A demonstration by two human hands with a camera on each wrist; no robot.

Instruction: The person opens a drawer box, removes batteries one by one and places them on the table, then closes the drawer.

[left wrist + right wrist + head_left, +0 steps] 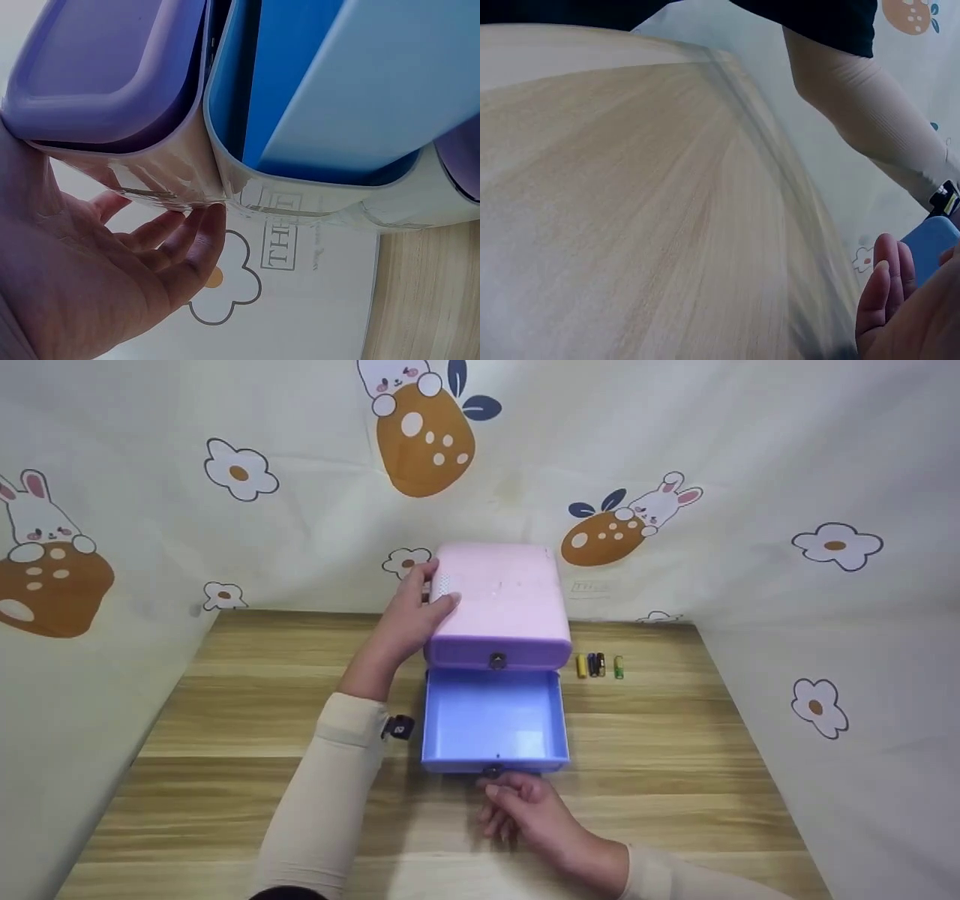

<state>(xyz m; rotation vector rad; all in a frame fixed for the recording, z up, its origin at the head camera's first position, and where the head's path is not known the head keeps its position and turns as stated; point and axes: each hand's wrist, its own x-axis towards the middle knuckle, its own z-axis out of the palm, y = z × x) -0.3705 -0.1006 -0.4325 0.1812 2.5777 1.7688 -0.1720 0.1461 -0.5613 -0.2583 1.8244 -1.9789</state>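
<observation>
A pink drawer cabinet (495, 592) stands at the back of the table. Its purple upper drawer (454, 652) is closed, while the blue drawer (491, 712) beneath is pulled out and its inside looks bare. My left hand (409, 619) rests against the cabinet's left side, thumb on the top; in the left wrist view the slightly bent fingers (191, 255) touch the side wall. At the blue drawer's front, my right hand (536, 814) pinches the dark knob (492, 771) with thumb and forefinger. That contact is hidden in the right wrist view.
Several small batteries (596, 664) lie on the wooden table (660, 780) to the right of the cabinet. A patterned cloth (315, 532) rises behind and along both sides. Another purple drawer (461, 157) shows below the blue one.
</observation>
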